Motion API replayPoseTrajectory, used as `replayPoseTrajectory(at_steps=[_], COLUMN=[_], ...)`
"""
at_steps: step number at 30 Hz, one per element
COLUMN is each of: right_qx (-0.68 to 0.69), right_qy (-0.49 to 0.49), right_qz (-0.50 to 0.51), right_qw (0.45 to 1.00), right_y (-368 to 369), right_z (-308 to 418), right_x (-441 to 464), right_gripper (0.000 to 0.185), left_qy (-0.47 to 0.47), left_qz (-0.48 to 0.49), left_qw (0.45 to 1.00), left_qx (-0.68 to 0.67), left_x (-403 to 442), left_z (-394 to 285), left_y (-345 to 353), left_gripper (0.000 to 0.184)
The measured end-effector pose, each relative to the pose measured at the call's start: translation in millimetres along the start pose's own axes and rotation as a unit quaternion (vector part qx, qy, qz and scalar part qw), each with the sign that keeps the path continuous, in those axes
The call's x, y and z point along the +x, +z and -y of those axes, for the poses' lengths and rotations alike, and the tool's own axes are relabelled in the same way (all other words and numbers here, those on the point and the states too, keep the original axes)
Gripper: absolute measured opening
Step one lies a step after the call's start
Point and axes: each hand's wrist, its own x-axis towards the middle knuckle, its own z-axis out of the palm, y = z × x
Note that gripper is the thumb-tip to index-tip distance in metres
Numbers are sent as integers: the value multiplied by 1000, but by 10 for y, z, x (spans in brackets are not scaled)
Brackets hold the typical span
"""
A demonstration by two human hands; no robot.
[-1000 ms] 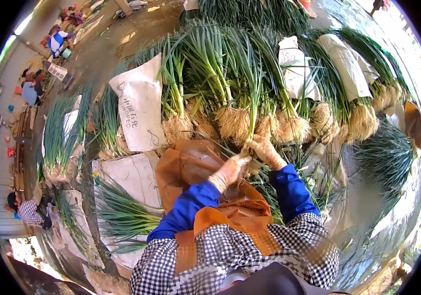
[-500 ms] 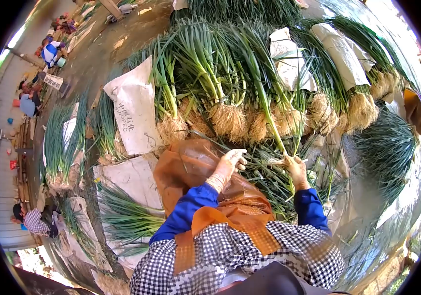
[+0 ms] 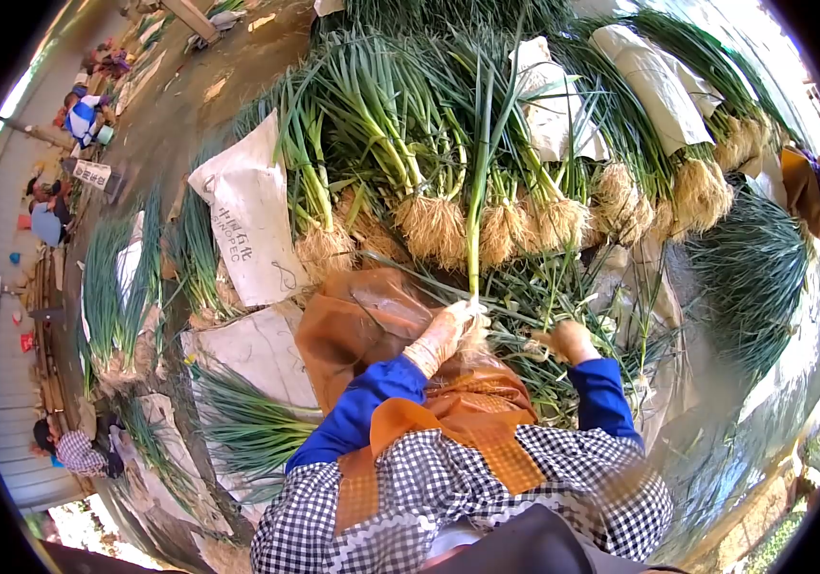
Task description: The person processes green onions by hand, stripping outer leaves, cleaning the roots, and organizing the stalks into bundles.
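Note:
My left hand [image 3: 443, 330] is closed around the lower end of a long green onion [image 3: 473, 239], just above its pale roots. The stalk stands nearly upright in view, its leaves reaching up over the row of bundles. To the right, apart from that stalk, my right hand [image 3: 573, 342] is curled above a heap of loose green leaves [image 3: 549, 297]; whether anything is in its fingers I cannot make out. Bundles of green onions [image 3: 434, 230] with bushy roots lie in a row just beyond my hands. An orange apron [image 3: 362, 320] covers my lap.
A white printed sack [image 3: 243, 215] lies left of the row, and more green onions [image 3: 252, 416] rest on sacking at lower left. A dark green leafy pile [image 3: 750, 287] is at right. Other people [image 3: 80, 450] sit along the far left side.
The green onion has passed from my right hand to my left and swung more upright. My right hand has let it go and dropped slightly lower. The view has shifted a little.

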Motion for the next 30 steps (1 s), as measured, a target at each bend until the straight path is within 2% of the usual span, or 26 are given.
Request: replayPoseTrajectory(at_steps=[1, 2, 3, 4, 5, 6, 7, 9, 11, 12, 13, 15, 16, 17, 19, 20, 21, 22, 24, 25, 26, 27, 28, 29, 30], right_qx=[162, 336, 463, 559, 535, 439, 336, 293, 512, 561, 606, 482, 550, 605, 625, 371, 155, -72, -45, 98, 290, 373, 294, 261, 171], right_qy=[-35, -97, -171, -173, -233, -200, -163, -127, -152, -204, -251, -376, -287, -191, -194, -113, -84, -73, -62, -68, -113, -164, -181, -110, -97], right_qz=[-72, -130, -169, -141, -274, -347, -413, -456, -385, -315, -245, -279, -173, -62, -120, -92, -63, -29, -54, -163, -266, -370, -554, -571, -691], right_qw=[984, 928, 853, 799, 764, 804, 831, 831, 753, 738, 714, 741, 765, 770, 747, 917, 982, 994, 996, 979, 912, 835, 758, 771, 695], right_y=[-153, -307, -462, -688, -563, -580, -601, -568, -479, -398, -320, -229, -179, -102, 123, 262, 218, 161, 192, -40, -384, -475, -641, -906, -1153], right_z=[188, 377, 567, 856, 1060, 1174, 1265, 1375, 1336, 1308, 1240, 1058, 854, 576, -28, -419, -474, -518, -468, -194, 166, 319, 413, 382, 271], right_x=[36, 69, 100, -35, 381, 504, 555, 485, 377, 205, -14, -556, -685, -752, -627, -367, -390, -424, -61, -21, -289, -113, 162, 382, 692], right_gripper=[50, 45, 42, 42, 40, 38, 37, 36, 31, 28, 27, 27, 26, 25, 29, 35, 41, 47, 54, 49, 40, 34, 29, 29, 29], left_qy=[-29, -45, -47, -53, -56, -39, -32, -24, -41, -61, -45, -55, -33, -24, -6, -15, -16, -32, -50, -51, -49, -45, -23, 0, 21], left_qz=[27, 28, 49, 15, -18, 1, -76, -51, -30, -6, -79, -212, -220, -11, 38, 50, 51, 78, 140, 132, 149, 168, 179, 188, 227], left_qw=[999, 998, 997, 998, 998, 998, 995, 994, 987, 977, 972, 959, 959, 969, 961, 961, 961, 961, 951, 957, 956, 956, 963, 968, 955], left_qx=[32, 33, -29, -29, -27, -51, -58, -94, -153, -203, -217, -180, -174, -244, -272, -272, -271, -264, -271, -253, -246, -236, -199, -164, -191], left_x=[2, -117, -117, -136, -165, -162, -178, -90, 1, 9, 6, -210, -230, -82, -62, -108, -123, -143, -130, -145, -165, -162, -256, -369, -393], left_z=[-13, -46, 20, 57, 77, 121, 88, 118, 219, 244, 148, -256, -331, -205, -271, -306, -316, -297, -241, -236, -204, -226, -327, -429, -478], left_y=[-21, 126, 166, 244, 296, 265, 345, 210, 92, 33, 97, 534, 528, 117, -22, -12, 2, 18, 39, 72, 62, 54, 147, 242, 227], left_gripper=[19, 22, 18, 14, 11, 9, 14, 20, 22, 24, 29, 34, 31, 32, 34, 35, 35, 35, 37, 37, 32, 31, 33, 41, 50])
